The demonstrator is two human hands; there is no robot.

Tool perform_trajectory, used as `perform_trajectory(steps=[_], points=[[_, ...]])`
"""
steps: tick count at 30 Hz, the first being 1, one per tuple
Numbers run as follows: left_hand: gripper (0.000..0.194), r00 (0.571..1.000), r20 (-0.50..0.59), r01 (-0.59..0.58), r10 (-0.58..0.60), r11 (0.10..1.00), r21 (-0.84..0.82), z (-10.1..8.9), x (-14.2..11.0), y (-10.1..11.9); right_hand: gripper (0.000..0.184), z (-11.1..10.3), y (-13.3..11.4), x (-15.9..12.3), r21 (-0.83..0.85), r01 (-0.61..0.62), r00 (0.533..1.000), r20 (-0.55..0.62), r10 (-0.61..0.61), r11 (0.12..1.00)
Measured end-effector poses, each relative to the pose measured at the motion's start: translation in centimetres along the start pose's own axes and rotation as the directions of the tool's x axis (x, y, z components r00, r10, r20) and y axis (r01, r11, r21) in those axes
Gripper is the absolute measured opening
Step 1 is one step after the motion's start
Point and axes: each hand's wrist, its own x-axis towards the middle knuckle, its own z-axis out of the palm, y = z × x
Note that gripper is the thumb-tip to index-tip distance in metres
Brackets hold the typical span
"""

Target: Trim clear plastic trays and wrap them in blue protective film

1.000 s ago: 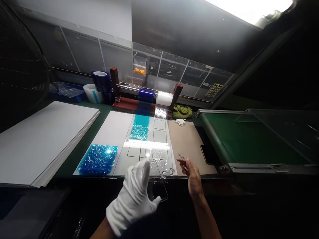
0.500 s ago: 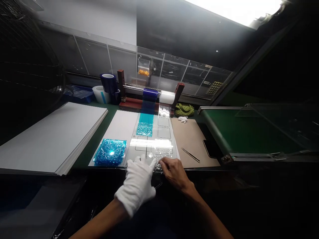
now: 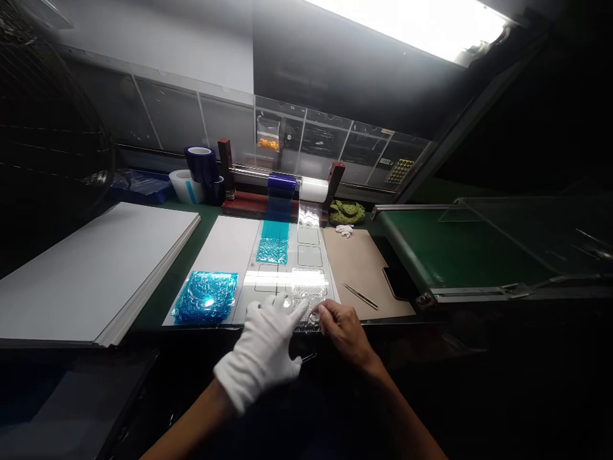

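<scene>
The left hand (image 3: pixel 268 338) wears a wrinkled white cloth glove (image 3: pixel 249 364).

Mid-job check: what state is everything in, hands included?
Left hand: gloved, grip unclear
Right hand: bare, at clear film, grip unclear
Tweezers: lying down, unheld
Phone: flat, screen dark
Overhead light: on
Blue roll: partly unrolled
Clear roll: partly unrolled
Blue film pieces: piled
White sheets: stacked

A workshop bench, with film rolls (image 3: pixel 282 183) on a rack, tweezers (image 3: pixel 360 296) and a green conveyor belt (image 3: pixel 431 246)
</scene>
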Motion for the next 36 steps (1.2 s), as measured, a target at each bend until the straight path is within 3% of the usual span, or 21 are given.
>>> perform_trajectory(steps=[3, 5, 7, 9, 11, 14, 16, 17, 19, 21, 22, 24, 26, 28, 29, 30, 31, 34, 36], points=[[0.092, 0.978, -0.200, -0.121, 0.061, 0.945, -0.303, 3.2, -0.8, -1.4, 0.036, -0.4, 0.8, 0.6, 0.444, -0.136, 0.986, 0.150, 0.077, 0.886], [0.092, 0.940, -0.340, -0.152, 0.006, 0.901, -0.406, 5.1, -1.0, -1.3, 0.039, -0.3, 1.4, 1.0, 0.567, -0.222, 0.970, 0.209, 0.122, 0.793], [0.091, 0.926, -0.375, -0.122, -0.043, 0.906, -0.405, 5.7, -0.8, -0.7, 0.039, -0.4, 1.6, 1.3, 0.558, -0.222, 0.972, 0.188, 0.139, 0.799], [0.090, 0.961, -0.275, -0.049, -0.034, 0.956, -0.290, 4.6, -0.3, 0.2, 0.036, -0.6, 1.4, 1.4, 0.377, -0.126, 0.991, 0.095, 0.097, 0.918], [0.088, 0.994, -0.099, 0.035, -0.043, 0.996, -0.087, 2.5, 0.4, 1.2, 0.029, -0.4, 0.9, 1.4, 0.003, 0.001, 1.000, 0.001, -0.001, 1.000], [0.073, 0.987, 0.077, 0.124, -0.140, 0.976, 0.181, -0.3, 1.4, 2.3, 0.022, 0.7, 0.1, 1.4, -0.511, 0.087, 0.996, 0.016, -0.092, 0.855], [0.066, 0.980, 0.101, 0.141, -0.169, 0.962, 0.234, -0.8, 1.7, 2.4, 0.021, 1.4, 0.0, 1.4, -0.620, 0.075, 0.997, 0.021, -0.079, 0.781], [0.069, 0.983, 0.095, 0.137, -0.160, 0.968, 0.212, -0.7, 1.6, 2.3, 0.021, 1.5, 0.1, 1.4, -0.610, 0.054, 0.998, -0.002, -0.070, 0.791], [0.082, 0.992, 0.071, 0.097, -0.103, 0.992, 0.079, 0.1, 1.2, 1.4, 0.024, 1.0, 0.8, 1.4, -0.438, 0.014, 0.999, -0.027, -0.029, 0.899], [0.094, 0.998, 0.067, 0.023, -0.015, 0.993, -0.119, 1.3, 0.3, 0.1, 0.029, -0.3, 1.9, 1.4, -0.070, -0.045, 0.995, 0.086, 0.051, 0.997], [0.097, 0.997, 0.070, -0.009, 0.025, 0.977, -0.212, 1.9, -0.2, -0.6, 0.031, -1.2, 2.6, 1.3, 0.137, -0.105, 0.982, 0.169, 0.081, 0.985], [0.100, 0.995, 0.076, -0.036, 0.067, 0.937, -0.347, 3.0, -1.3, -1.9, 0.031, -2.9, 4.3, 1.2, 0.465, -0.222, 0.966, 0.226, 0.128, 0.857], [0.101, 0.996, 0.074, -0.011, 0.046, 0.905, -0.425, 3.9, -2.1, -2.7, 0.030, -4.1, 6.7, 1.1, 0.645, -0.239, 0.967, 0.094, 0.235, 0.726], [0.106, 0.998, 0.061, 0.032, -0.002, 0.862, -0.506, 4.6, -2.7, -3.3, 0.030, -4.2, 9.6, 0.7, 0.726, -0.258, 0.893, -0.074, 0.444, 0.638], [0.109, 0.998, 0.058, 0.057, -0.029, 0.826, -0.561, 4.9, -3.0, -3.4, 0.031, -3.7, 11.2, 0.3, 0.744, -0.294, 0.823, -0.122, 0.555, 0.600], [0.111, 0.997, 0.059, 0.082, -0.058, 0.773, -0.628, 5.2, -3.1, -3.6, 0.029, -3.0, 12.7, -0.4, 0.766, -0.354, 0.704, -0.161, 0.692, 0.537], [0.112, 0.994, 0.065, 0.107, -0.086, 0.700, -0.706, 5.6, -3.3, -3.7, 0.026, -2.0, 14.2, -1.4, 0.773, -0.391, 0.620, -0.179, 0.764, 0.499], [0.104, 0.978, 0.096, 0.157, -0.183, 0.356, -0.921, 6.8, -3.6, -3.9, 0.016, 2.1, 17.5, -5.9, 0.786, -0.473, 0.440, -0.180, 0.880, 0.398], [0.096, 0.956, 0.147, 0.179, -0.255, 0.106, -0.978, 7.7, -3.8, -4.1, 0.018, 4.4, 18.8, -9.1, 0.798, -0.521, 0.327, -0.141, 0.934, 0.303]])
